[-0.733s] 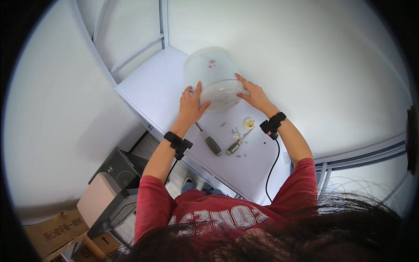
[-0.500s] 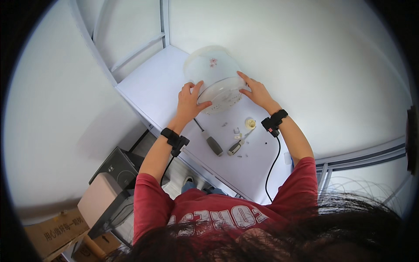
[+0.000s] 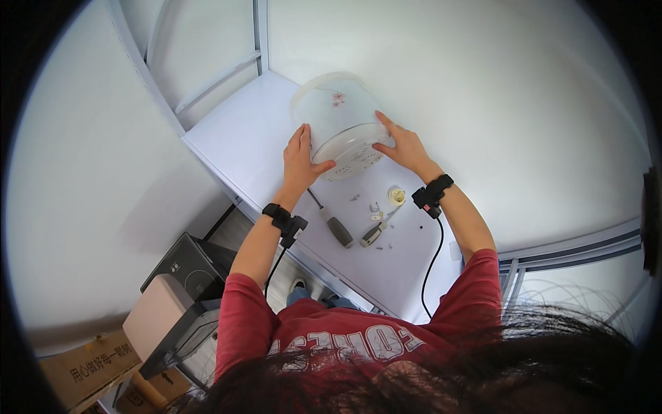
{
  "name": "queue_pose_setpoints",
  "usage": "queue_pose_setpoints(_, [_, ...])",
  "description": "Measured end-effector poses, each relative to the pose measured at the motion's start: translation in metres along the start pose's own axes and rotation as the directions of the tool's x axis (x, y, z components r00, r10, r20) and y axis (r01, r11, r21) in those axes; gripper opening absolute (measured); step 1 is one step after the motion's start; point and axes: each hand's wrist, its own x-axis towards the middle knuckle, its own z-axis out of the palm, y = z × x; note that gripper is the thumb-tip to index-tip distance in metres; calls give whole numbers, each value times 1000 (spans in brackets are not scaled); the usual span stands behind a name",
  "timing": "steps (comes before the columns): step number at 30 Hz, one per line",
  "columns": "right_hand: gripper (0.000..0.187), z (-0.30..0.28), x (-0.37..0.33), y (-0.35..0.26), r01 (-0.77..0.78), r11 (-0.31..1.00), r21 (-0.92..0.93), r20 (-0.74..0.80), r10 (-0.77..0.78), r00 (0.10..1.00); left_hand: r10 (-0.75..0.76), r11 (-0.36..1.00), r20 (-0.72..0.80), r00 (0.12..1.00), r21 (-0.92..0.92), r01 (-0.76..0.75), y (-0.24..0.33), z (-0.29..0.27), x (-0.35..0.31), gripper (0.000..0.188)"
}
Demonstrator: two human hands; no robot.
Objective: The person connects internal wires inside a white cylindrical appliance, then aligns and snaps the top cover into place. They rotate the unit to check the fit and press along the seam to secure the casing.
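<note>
A round white rice cooker (image 3: 336,114) with a small pink flower print lies on its side at the far part of the white table, its vented base (image 3: 355,159) turned toward me. My left hand (image 3: 301,160) grips its left side, fingers together along the wall and thumb over the base rim. On the right side, my right hand (image 3: 403,146) holds it with the index finger along the wall and the thumb on the base. The fingers' far undersides are hidden. Close in front of the left hand lies a grey-handled screwdriver (image 3: 338,232).
A second, shorter screwdriver (image 3: 373,234) lies near a small cream round part (image 3: 396,196) and several tiny screws and pieces. Walls stand behind and to the right. Below the table's left edge are a dark flat appliance (image 3: 185,265) and cardboard boxes (image 3: 93,366). Cables trail from both wrist straps.
My left hand has shifted its hold, its fingers now straighter and closer together, and its wrist has moved slightly right. The right hand and the cooker have barely moved.
</note>
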Motion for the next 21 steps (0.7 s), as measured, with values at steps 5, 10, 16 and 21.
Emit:
queue_pose_setpoints(5, [84,-9,3,-17,15,1000,23,46,-16,999,-10,1000,-21,1000,20,11,-4,3,-4,107])
queue_pose_setpoints(10, [81,-10,4,-22,-95,995,17,70,94,993,-13,996,39,999,92,10,9,-8,0,108])
queue_pose_setpoints(16, [79,-11,5,-16,-76,994,76,78,71,994,279,926,192,941,206,-317,29,-32,36,109])
queue_pose_setpoints(21, [78,-12,6,-16,-80,989,122,95,68,993,289,911,401,869,162,-378,31,-32,53,105])
